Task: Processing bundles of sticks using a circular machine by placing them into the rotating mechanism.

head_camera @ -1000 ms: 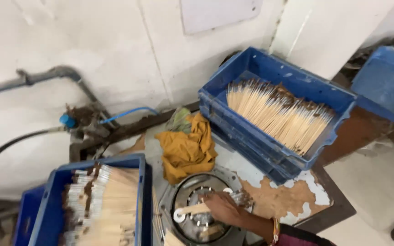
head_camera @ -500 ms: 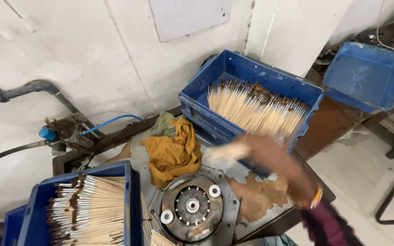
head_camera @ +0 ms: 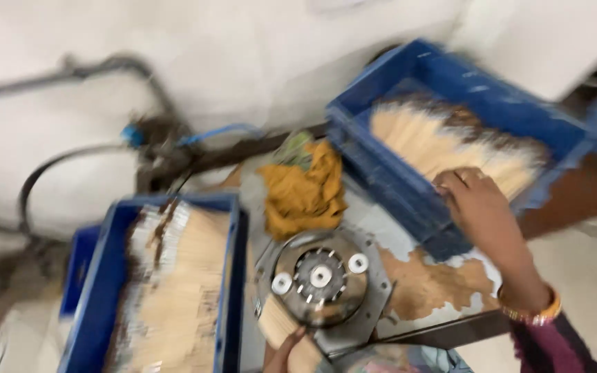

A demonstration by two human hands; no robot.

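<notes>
My right hand (head_camera: 475,200) reaches into the blue crate (head_camera: 409,69) at the upper right and rests on the pale wooden sticks (head_camera: 430,138) piled in it; the frame is blurred, so whether the fingers grip any cannot be told. My left hand (head_camera: 285,349) shows only as fingertips at the bottom edge, holding a bundle of pale sticks (head_camera: 278,328) beside the round metal disc machine (head_camera: 320,280). A second blue crate (head_camera: 105,276) full of the same sticks (head_camera: 181,283) sits at the lower left.
A mustard-yellow cloth (head_camera: 305,193) lies crumpled between the crates, behind the disc. The worn tabletop (head_camera: 437,283) shows bare brown patches. A grey pipe and black hose (head_camera: 57,162) run along the white wall at the left.
My right hand went from the disc machine up and right to the far crate, carrying sticks on the way. The view swung and blurred.
</notes>
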